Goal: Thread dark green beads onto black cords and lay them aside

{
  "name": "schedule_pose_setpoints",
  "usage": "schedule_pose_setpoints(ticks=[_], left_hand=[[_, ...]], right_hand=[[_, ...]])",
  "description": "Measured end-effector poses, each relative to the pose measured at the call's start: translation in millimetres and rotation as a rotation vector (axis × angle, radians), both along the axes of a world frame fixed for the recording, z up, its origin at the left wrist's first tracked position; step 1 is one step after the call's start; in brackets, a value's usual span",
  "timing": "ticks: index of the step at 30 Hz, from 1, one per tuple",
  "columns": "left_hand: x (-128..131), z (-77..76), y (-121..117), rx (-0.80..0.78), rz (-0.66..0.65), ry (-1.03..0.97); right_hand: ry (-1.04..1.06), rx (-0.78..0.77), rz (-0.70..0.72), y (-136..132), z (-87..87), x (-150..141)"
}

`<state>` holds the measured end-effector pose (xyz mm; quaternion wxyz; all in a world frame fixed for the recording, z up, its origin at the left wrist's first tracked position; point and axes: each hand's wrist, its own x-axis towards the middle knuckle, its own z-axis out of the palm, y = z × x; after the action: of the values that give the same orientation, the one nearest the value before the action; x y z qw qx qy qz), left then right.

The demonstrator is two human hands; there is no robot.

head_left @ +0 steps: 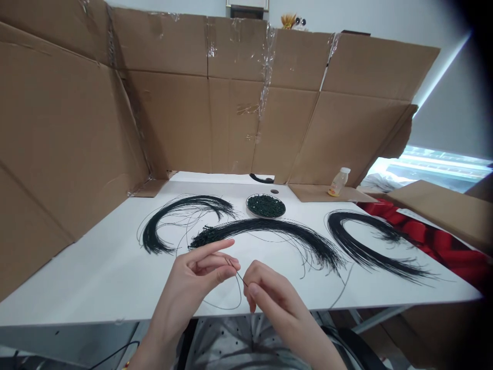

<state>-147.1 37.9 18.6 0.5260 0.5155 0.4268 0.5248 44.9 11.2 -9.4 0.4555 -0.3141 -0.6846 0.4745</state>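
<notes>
At the near edge of the white table [103,288], thin cord [241,279] being pinched

Its dark, wire-fine length is being held straight between the left hand [204,268] and the right hand [271,290], a slender loop [241,295] being seen below. On the left, it is being pinched by thumb and fingertips, index extended; on the right, by thumb and curled fingers.

this looks like a makeshift handcraft corner, whether in a home or a workshop is unclear. taped cardboard panels [169,118] wall the far and left edges of a white table [100,277]. 3 large bundles of dark strands [277,226] lie across it, with a dish [252,214] of small dark pieces [265,205] toward the far edge. past the right edge is a bright window [442,163].
</notes>
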Motion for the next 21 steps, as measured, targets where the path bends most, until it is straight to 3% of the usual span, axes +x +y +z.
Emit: schedule_pose_setpoints(ticks=[4, 9, 15, 21], left_hand=[[4.4, 1.0, -3.6, 0.012, 0.019, -0.018], [12.3, 5.0, -11.8, 0.051, 0.118, 0.002], [10.6, 9.0, -20.0, 0.073, 0.164, 0.045], [0.0, 10.6, -41.9, 0.186, 0.202, 0.052]], right_hand=[[0.035, -0.058, 0.057, 2.2, -3.2, 1.1], [0.086, -0.176, -0.044, -1.7, -3.3, -7.5], [0.333, -0.337, 0.110, -2.7, -8.6, -16.5], [0.279, -0.339, 0.129, -13.4, 6.0, 3.8]])
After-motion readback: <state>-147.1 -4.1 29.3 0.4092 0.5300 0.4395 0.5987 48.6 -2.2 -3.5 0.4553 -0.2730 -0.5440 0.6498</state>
